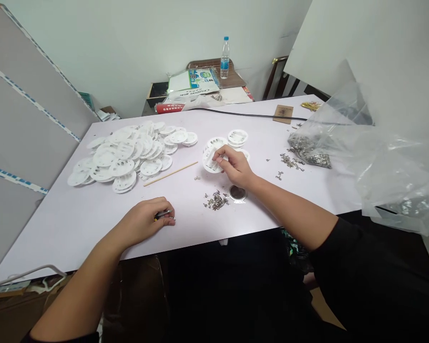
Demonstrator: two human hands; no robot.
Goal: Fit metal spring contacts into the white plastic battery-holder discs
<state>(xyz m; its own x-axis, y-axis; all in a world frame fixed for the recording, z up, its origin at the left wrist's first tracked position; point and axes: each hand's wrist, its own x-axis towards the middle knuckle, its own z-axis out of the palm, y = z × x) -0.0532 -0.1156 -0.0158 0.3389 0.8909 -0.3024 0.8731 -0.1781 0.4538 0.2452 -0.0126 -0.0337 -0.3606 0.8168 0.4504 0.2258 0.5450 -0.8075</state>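
Note:
My left hand (146,220) rests near the table's front edge, its fingers curled round a small dark tool (162,215) with a metal tip. My right hand (235,165) pinches a round white disc (210,163) with slots in it, over a few similar discs (238,137). Below it lies a small heap of metal pieces (217,201), beside a dark round piece with a pale rim (238,192). To the left spreads a large pile of white discs (123,151), with a thin wooden stick (170,174) in front of it.
At the right, a clear plastic bag (309,147) holds many metal pieces, with loose ones beside it. A brown card (283,113) and a black cable (236,113) lie at the back. Behind the table stands a water bottle (225,59). A partition (25,105) rises at the left.

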